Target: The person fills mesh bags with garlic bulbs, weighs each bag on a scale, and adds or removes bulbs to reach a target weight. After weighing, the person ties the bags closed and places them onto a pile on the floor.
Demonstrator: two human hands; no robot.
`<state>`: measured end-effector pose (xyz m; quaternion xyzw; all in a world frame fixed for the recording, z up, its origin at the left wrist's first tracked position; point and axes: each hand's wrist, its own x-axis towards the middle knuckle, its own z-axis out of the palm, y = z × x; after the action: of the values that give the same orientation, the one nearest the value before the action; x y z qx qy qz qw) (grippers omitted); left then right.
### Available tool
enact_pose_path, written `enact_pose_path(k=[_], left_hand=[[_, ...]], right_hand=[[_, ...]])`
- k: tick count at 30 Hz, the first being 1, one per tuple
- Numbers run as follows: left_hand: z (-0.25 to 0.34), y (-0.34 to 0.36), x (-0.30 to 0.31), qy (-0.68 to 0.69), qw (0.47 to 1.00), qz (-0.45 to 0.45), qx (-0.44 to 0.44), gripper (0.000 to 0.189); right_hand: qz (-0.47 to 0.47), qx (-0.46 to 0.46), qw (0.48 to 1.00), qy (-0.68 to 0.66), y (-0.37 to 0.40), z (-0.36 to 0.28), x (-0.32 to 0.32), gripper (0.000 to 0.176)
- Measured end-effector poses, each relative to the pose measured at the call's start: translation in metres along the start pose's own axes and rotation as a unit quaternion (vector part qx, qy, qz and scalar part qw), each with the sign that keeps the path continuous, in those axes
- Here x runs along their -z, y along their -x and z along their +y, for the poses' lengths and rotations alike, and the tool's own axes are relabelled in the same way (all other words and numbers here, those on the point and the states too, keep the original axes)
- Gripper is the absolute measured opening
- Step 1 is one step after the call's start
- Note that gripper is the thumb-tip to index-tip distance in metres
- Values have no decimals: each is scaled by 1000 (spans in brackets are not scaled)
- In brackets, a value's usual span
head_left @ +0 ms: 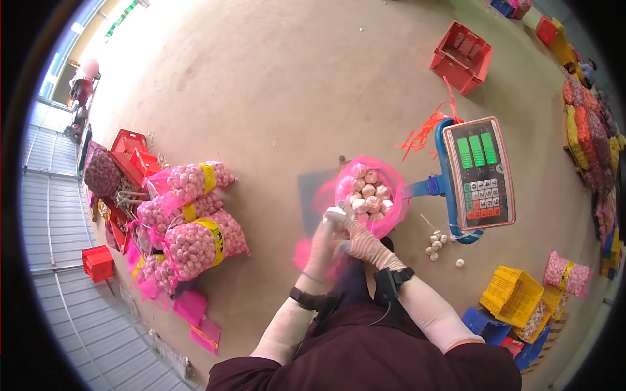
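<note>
A pink mesh bag (397, 189) stands with its mouth open in front of my body, and white garlic bulbs (369, 191) show inside it. Both my hands wear pale gloves and meet at the bag's near left rim. My left hand (326, 238) is blurred, with loose pink mesh beside it; its fingers cannot be made out. My right hand (362, 242) has its fingers bent at the bag's edge, closed on the mesh. Just right of the bag is a scale display (479, 173) with green lit screens on a blue post.
Filled garlic bags (195, 247) lie at the left near red crates (130, 141). Loose bulbs (435, 246) are on the floor at the right. A red crate (461, 57) stands beyond the scale, yellow crates (512, 296) at lower right. A person (83, 85) is at far left.
</note>
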<state>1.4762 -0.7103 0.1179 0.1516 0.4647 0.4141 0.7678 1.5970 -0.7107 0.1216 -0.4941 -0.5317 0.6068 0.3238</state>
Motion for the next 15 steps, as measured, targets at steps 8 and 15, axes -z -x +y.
enact_pose_path(k=[8, 15], left_hand=[[0, 12, -16, 33, 997, -36, 67, 81], [2, -5, 44, 8, 995, 101, 27, 69]], right_hand=[[-14, 14, 784, -621, -18, 106, 41, 43], [97, -148, 840, -512, 17, 88, 55, 48]])
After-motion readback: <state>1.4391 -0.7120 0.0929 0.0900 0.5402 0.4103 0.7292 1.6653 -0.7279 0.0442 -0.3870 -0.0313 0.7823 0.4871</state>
